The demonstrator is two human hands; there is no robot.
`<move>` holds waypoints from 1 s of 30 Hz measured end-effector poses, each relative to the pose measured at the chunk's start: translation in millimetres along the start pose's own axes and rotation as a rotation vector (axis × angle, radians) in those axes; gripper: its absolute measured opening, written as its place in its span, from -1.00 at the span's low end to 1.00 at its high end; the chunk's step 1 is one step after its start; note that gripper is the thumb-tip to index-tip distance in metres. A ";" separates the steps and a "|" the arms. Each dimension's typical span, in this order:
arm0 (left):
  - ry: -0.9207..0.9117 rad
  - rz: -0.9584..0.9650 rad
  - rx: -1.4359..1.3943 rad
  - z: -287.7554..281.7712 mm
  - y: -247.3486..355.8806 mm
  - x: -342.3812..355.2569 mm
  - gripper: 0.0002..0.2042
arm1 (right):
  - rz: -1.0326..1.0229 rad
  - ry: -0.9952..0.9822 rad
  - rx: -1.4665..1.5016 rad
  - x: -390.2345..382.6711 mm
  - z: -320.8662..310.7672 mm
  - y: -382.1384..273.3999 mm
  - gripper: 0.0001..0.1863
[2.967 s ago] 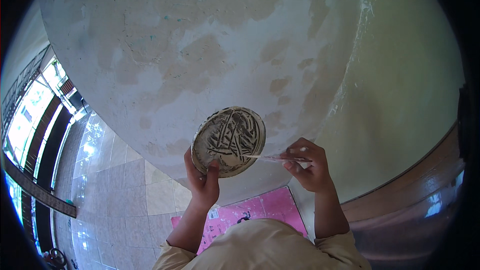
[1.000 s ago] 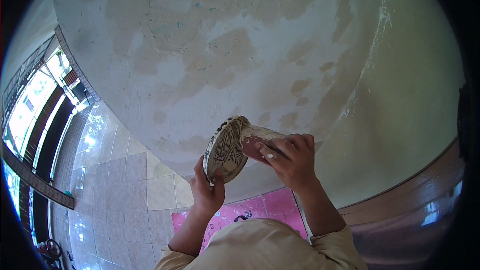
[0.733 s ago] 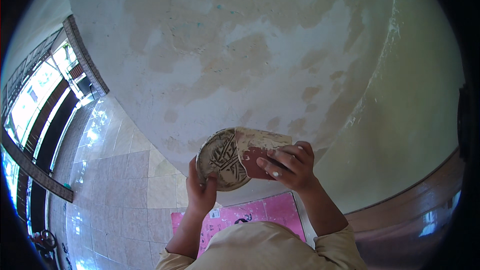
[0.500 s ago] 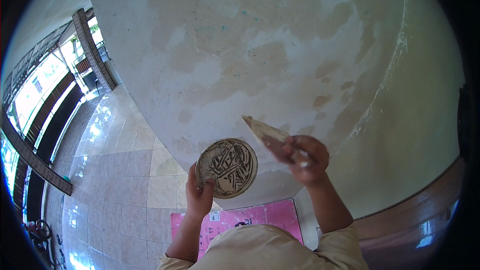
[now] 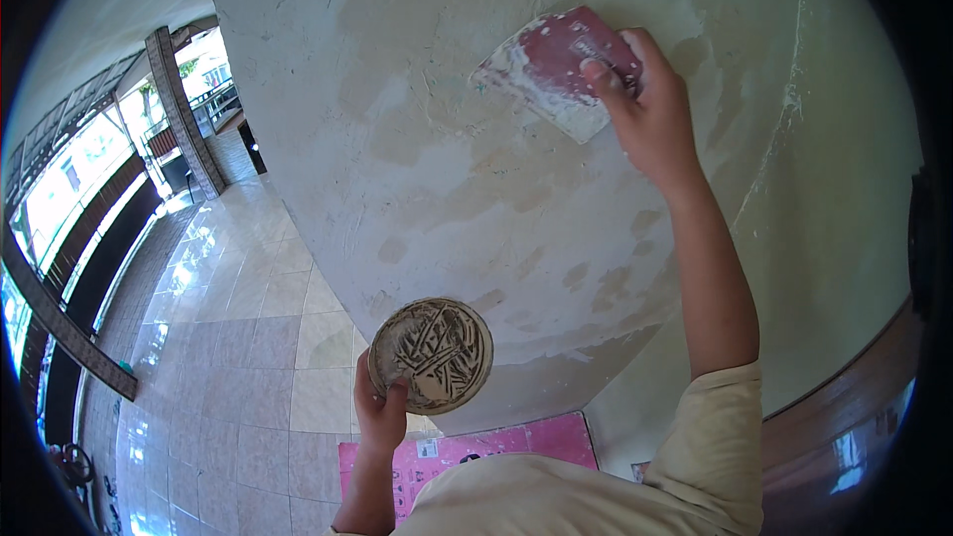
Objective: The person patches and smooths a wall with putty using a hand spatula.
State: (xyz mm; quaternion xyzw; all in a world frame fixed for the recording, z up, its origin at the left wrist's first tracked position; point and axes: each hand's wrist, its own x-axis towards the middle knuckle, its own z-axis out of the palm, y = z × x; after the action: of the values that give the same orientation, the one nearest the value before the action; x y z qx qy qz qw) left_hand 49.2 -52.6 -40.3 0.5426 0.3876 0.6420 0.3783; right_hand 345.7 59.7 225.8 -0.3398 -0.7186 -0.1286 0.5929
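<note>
My left hand [image 5: 382, 407] grips a round, shallow container [image 5: 430, 355] low in the view, its dirty cream inside streaked with dark marks, my thumb over the rim. My right hand [image 5: 650, 114] is raised and closed on a pink flat scraper [image 5: 566, 50] smeared with white filler along its wide edge. That edge lies against the patchy white-and-beige wall [image 5: 437, 169], high above the container.
A tiled floor [image 5: 238, 357] runs along the left toward a bright opening with a patterned column [image 5: 184, 109], railings and a dark gate. A pink board [image 5: 536, 437] lies at the wall's foot. A greenish wall [image 5: 834, 199] and brown glossy surface [image 5: 864, 407] are right.
My right hand has left the container and risen up the wall with the scraper. My left hand and container have moved slightly down and left in the view.
</note>
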 end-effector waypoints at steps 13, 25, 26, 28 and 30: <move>0.018 0.041 -0.001 2.6 -2.5 5.9 -0.58 | 0.090 -0.038 0.119 -2.2 -31.4 3.5 -0.72; -0.072 0.069 -0.047 -7.4 -5.2 14.0 -0.58 | -0.586 0.008 -0.521 -106.6 42.5 -12.9 -0.67; -0.081 0.086 -0.040 -8.6 -6.1 14.8 -0.58 | -0.578 0.009 -0.492 -110.8 44.5 -15.6 -0.68; -0.092 0.083 -0.021 -10.8 -6.7 17.3 -0.58 | -0.581 0.069 -0.500 -102.5 37.0 -20.2 -0.67; -0.106 0.071 0.001 -11.4 -7.1 17.1 -0.57 | -0.575 0.123 -0.509 -91.7 34.5 -22.4 -0.66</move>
State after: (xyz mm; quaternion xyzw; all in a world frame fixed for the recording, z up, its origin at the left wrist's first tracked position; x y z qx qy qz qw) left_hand 36.2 -35.2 -41.1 0.5894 0.3479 0.6251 0.3752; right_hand 311.0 32.7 135.4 -0.2522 -0.6929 -0.4839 0.4712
